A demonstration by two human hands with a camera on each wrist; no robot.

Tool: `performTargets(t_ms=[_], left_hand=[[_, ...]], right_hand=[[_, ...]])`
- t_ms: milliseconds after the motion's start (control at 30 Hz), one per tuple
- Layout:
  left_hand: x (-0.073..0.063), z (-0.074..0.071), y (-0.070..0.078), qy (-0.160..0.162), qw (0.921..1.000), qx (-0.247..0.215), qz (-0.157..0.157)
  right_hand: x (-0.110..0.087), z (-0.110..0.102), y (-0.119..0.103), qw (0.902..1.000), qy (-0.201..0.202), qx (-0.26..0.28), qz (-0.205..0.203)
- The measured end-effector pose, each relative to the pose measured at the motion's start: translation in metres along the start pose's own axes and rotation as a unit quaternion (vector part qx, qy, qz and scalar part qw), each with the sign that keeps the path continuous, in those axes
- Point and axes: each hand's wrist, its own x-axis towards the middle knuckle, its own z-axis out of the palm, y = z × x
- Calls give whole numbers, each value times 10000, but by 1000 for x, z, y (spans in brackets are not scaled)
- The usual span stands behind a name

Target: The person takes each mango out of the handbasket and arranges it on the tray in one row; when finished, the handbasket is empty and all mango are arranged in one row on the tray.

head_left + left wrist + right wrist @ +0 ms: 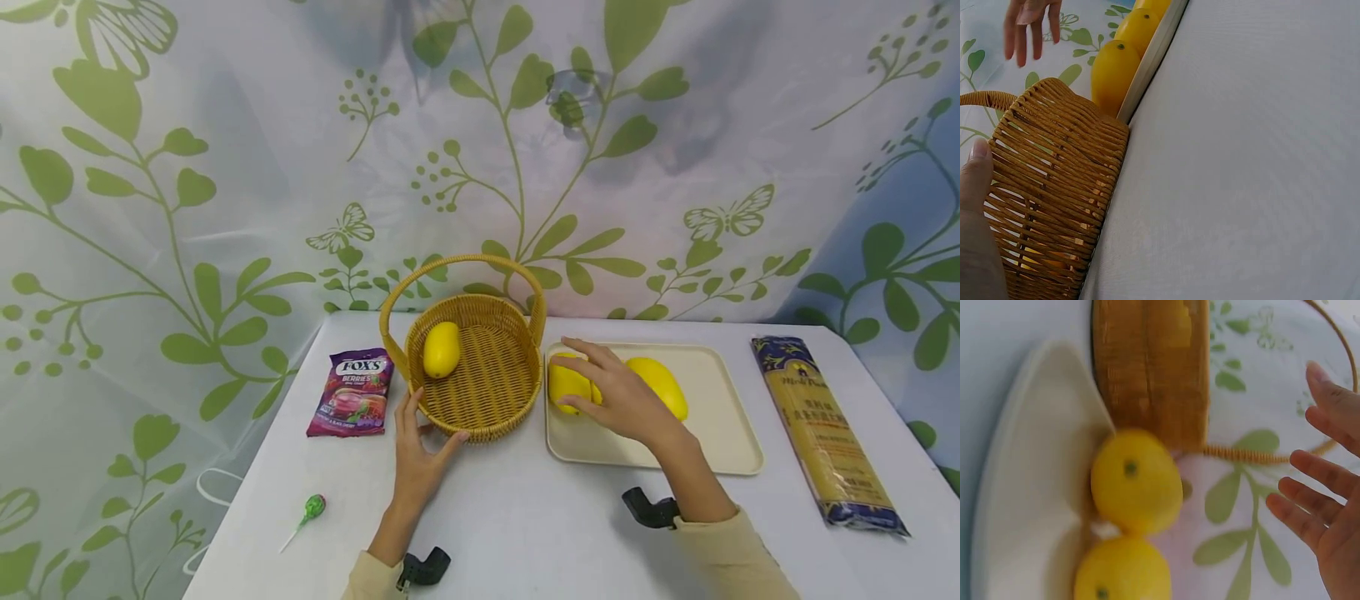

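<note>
A wicker basket [498, 358] with a tall handle stands at the table's middle back, holding one yellow mango [442, 350] at its left side. My left hand [420, 462] touches the basket's outer front-left wall, with fingers and thumb spread apart; in the left wrist view its thumb [977, 172] lies against the weave. To the right, several yellow mangoes [660, 387] lie on a cream tray [712, 417]. My right hand [618, 392] hovers above the tray's left part, fingers spread, partly covering mangoes there. In the right wrist view that hand is apart from the mangoes [1137, 481].
A purple candy bag [351, 393] lies left of the basket. Nearer the front left is a green-wrapped lollipop [314, 506]. A long pack of noodles [825, 433] lies along the right side. A leaf-patterned curtain [480, 150] hangs behind the white table [540, 525].
</note>
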Motion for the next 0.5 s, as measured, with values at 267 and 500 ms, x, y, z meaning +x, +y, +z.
performTargets(t_ms=[267, 500], left_hand=[[-1, 3, -22, -52, 9998, 188, -34], [-2, 1, -25, -124, 9997, 205, -97]], right_hand=[[26, 48, -24, 9973, -326, 647, -74], [56, 79, -25, 9960, -439, 771, -57]])
